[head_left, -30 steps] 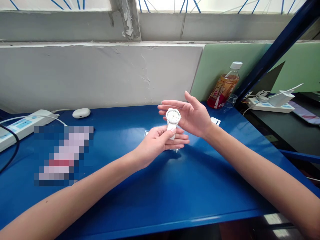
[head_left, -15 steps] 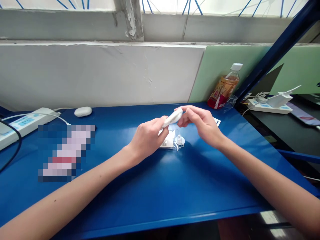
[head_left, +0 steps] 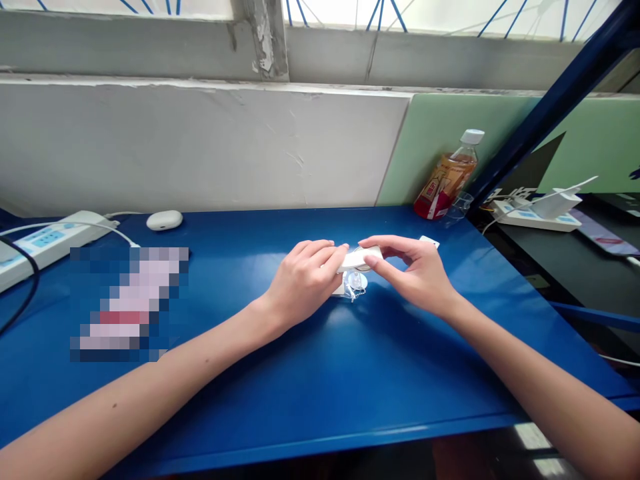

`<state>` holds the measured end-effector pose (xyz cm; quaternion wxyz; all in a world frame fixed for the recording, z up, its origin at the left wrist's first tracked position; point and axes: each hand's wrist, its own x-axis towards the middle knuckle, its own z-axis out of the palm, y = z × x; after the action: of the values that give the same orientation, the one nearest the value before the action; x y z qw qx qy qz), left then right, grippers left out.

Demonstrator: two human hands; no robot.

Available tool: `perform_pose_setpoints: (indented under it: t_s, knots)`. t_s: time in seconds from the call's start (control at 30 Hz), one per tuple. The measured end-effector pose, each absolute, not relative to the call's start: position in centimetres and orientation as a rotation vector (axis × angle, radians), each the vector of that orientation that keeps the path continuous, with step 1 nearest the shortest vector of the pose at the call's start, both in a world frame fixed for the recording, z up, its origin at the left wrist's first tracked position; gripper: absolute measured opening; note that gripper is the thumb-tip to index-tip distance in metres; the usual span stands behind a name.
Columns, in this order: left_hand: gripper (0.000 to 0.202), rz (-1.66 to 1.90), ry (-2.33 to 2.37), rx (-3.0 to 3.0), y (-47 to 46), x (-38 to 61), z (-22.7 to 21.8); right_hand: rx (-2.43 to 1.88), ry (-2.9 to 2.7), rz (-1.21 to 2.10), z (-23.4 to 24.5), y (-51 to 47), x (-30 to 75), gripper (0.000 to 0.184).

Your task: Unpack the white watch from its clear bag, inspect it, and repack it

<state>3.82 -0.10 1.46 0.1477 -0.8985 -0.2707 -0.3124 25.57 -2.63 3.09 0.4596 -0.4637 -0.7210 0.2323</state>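
Both hands meet around a small white object (head_left: pixel 361 258) with rounded edges, held just above the blue table (head_left: pixel 310 393); its exact kind I cannot make out. The fingers of my left hand (head_left: pixel 306 283) close on its left end and cover part of it. My right hand (head_left: pixel 423 270) pinches the right end between thumb and fingers. Below them on the table lies a clear plastic packet (head_left: pixel 357 283) with a white round piece and a fine bead chain. A pale card partly shows beside it, mostly behind my left hand.
To the left are a pixelated phone-like shape (head_left: pixel 135 293), a white power strip (head_left: pixel 60 237) with cables, and a white earbud case (head_left: pixel 165 221). A drink bottle (head_left: pixel 447 177) leans at the back right, near a blue slanted post (head_left: pixel 555 100). A white card (head_left: pixel 429 242) lies behind my right hand.
The white object has come down and turned from tilted to nearly level. My right hand has lowered and now pinches its right end with the thumb in front; my left fingers have shifted over its left end.
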Motion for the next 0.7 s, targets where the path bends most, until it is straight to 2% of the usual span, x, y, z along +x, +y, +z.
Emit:
perform_pose_setpoints:
  t_s: [0.1,0.2,0.27,0.37,0.57,0.7]
  knots:
    - [0.036,-0.791,-0.81,-2.751,0.1,3.5,1.9,-1.142,-1.758,0.575,2.8,-2.2,25.9,0.02]
    - [0.064,-0.512,-0.85,-2.951,0.2,2.6,2.4,-1.154,-1.758,0.566,2.4,-1.7,26.2,0.018]
    - [0.073,-0.388,-0.896,-3.006,0.3,1.9,2.4,-1.183,-1.778,0.548,2.2,-1.5,26.4,0.018]
    - [0.071,-0.332,-0.961,-3.06,0.4,0.8,1.5,-1.263,-1.822,0.464,1.9,-1.4,26.6,0.017]
    - [0.059,-0.515,-1.072,-3.085,0.3,0.2,-0.1,-1.374,-1.86,0.266,2.2,-1.2,26.7,0.014]
    - [0.056,-0.604,-1.152,-3.074,0.1,0.3,-0.3,-1.466,-1.821,0.255,2.2,-0.9,27.0,0.015]
